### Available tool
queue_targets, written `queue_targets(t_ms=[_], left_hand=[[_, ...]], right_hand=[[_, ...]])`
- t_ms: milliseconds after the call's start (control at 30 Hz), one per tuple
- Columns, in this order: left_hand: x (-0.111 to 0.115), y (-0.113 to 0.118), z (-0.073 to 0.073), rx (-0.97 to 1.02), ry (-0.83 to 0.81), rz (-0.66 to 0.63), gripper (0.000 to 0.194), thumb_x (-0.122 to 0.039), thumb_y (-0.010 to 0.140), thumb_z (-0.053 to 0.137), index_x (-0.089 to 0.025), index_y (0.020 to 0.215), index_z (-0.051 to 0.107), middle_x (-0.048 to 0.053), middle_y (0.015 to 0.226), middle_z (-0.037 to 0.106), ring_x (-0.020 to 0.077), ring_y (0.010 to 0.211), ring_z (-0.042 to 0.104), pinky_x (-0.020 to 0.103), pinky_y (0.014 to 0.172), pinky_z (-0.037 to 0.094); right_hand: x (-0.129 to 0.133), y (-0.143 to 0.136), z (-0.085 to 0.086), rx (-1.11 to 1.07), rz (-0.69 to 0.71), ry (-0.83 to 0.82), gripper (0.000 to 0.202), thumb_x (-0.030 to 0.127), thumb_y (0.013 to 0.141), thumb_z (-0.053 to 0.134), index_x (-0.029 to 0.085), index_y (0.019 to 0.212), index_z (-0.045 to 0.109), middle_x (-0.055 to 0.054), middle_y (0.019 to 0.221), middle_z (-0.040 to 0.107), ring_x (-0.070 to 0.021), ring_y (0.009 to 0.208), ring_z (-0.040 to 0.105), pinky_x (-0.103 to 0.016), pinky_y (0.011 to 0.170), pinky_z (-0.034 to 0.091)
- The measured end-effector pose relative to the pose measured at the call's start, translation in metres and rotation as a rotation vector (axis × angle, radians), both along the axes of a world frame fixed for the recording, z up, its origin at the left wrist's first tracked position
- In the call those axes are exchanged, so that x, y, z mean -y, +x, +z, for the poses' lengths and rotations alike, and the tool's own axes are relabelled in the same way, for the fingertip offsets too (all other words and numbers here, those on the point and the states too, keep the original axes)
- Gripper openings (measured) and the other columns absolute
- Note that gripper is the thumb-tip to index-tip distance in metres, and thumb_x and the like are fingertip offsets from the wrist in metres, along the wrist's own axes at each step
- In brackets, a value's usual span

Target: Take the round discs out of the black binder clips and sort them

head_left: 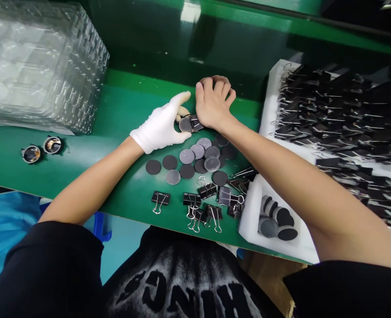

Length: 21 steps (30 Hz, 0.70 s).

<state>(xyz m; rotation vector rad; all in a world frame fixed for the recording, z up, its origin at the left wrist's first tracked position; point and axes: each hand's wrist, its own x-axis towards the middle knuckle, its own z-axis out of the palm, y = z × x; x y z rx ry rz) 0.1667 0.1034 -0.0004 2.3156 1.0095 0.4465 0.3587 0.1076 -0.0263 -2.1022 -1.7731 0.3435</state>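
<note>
My left hand (pixel 162 126), in a white glove, curves loosely around a grey round disc (pixel 185 124) near the middle of the bench. Its thumb and index finger are wide apart, and the curled fingers lie close to the disc's upper edge. A black binder clip (pixel 196 122) sits against the disc's right side. The heel of my bare right hand (pixel 215 99) rests at this clip, partly hiding it, with the fingers spread over the bench. Nearer to me lie several loose grey and black discs (pixel 187 171). Below them are several binder clips (pixel 192 199) with wire handles.
Stacked clear plastic trays (pixel 92 66) stand at left, with two round metal-rimmed parts (pixel 31 154) in front. On the right, a white foam tray (pixel 268 106) holds rows of clipped pieces. Before it, a smaller foam box (pixel 252 207) contains several discs. The green bench's front edge (pixel 125 217) runs before me.
</note>
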Motion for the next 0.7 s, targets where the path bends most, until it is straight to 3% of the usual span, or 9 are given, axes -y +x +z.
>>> queue_targets(t_ms=[133,267,333,400,433,500,567,633,700], left_hand=[[0.000,0.000,-0.004,0.001,0.052,-0.007,0.096,-0.046,0.078,0.076,-0.022,0.162,0.036,0.006,0.128,0.076,0.0257,0.118,0.071,0.045,0.105,0.057],[0.005,-0.001,-0.006,-0.049,0.131,0.114,0.098,-0.046,0.077,0.075,-0.018,0.163,0.036,0.010,0.124,0.077,0.0293,0.111,0.073,0.043,0.099,0.057],[0.010,-0.005,-0.004,-0.084,0.200,0.213,0.100,-0.053,0.079,0.074,-0.019,0.164,0.035,0.012,0.119,0.078,0.0338,0.113,0.072,0.045,0.099,0.055],[0.013,-0.010,0.003,-0.139,0.273,0.269,0.096,-0.062,0.084,0.069,-0.019,0.163,0.037,0.015,0.120,0.076,0.0395,0.121,0.068,0.049,0.104,0.052],[0.012,-0.014,0.007,-0.169,0.306,0.283,0.090,-0.065,0.088,0.063,-0.018,0.162,0.041,0.017,0.124,0.074,0.0418,0.126,0.066,0.052,0.107,0.049],[0.008,-0.023,0.015,-0.221,0.358,0.272,0.072,-0.063,0.099,0.048,-0.020,0.157,0.049,0.018,0.135,0.068,0.0437,0.133,0.060,0.057,0.111,0.044],[-0.001,-0.032,0.020,-0.253,0.386,0.151,0.061,-0.058,0.104,0.040,-0.024,0.153,0.056,0.016,0.149,0.060,0.0427,0.139,0.055,0.058,0.114,0.041],[-0.011,-0.041,0.019,-0.278,0.367,-0.062,0.061,-0.060,0.102,0.044,-0.029,0.153,0.058,0.013,0.162,0.050,0.0413,0.144,0.050,0.057,0.114,0.041],[-0.018,-0.046,0.016,-0.303,0.323,-0.216,0.063,-0.063,0.099,0.051,-0.033,0.154,0.056,0.011,0.164,0.049,0.0405,0.142,0.050,0.056,0.113,0.042]], right_hand=[[-0.002,-0.008,0.012,-0.086,-0.067,-0.017,0.053,0.055,0.111,0.013,0.026,0.140,0.048,-0.018,0.160,0.036,-0.0397,0.158,0.020,-0.076,0.122,0.013],[0.017,-0.001,0.056,-0.163,-0.140,0.005,0.054,0.057,0.112,0.014,0.029,0.143,0.047,-0.016,0.158,0.040,-0.0389,0.152,0.029,-0.069,0.121,0.023],[0.042,0.010,0.083,-0.155,0.046,-0.004,0.043,0.055,0.111,0.031,0.030,0.139,0.052,-0.014,0.149,0.049,-0.0383,0.141,0.041,-0.064,0.116,0.032],[0.075,0.022,0.105,-0.122,0.434,-0.102,0.032,0.051,0.103,0.056,0.030,0.126,0.063,-0.012,0.132,0.060,-0.0371,0.126,0.050,-0.058,0.108,0.039],[0.092,0.026,0.112,-0.106,0.631,-0.170,0.031,0.050,0.098,0.066,0.029,0.120,0.067,-0.011,0.123,0.063,-0.0361,0.120,0.053,-0.056,0.105,0.041],[0.124,0.028,0.117,-0.059,0.868,-0.294,0.033,0.050,0.092,0.076,0.025,0.114,0.071,-0.011,0.112,0.065,-0.0340,0.111,0.056,-0.052,0.100,0.040],[0.147,0.025,0.113,-0.009,0.936,-0.372,0.024,0.040,0.095,0.076,0.020,0.108,0.074,-0.011,0.105,0.065,-0.0305,0.103,0.058,-0.048,0.095,0.039],[0.159,0.021,0.108,-0.024,0.958,-0.417,0.011,0.026,0.100,0.067,0.018,0.099,0.074,-0.009,0.099,0.067,-0.0251,0.095,0.061,-0.045,0.093,0.038],[0.158,0.021,0.111,-0.147,0.965,-0.435,0.018,0.018,0.102,0.059,0.019,0.090,0.073,-0.005,0.092,0.069,-0.0201,0.087,0.063,-0.042,0.090,0.041]])
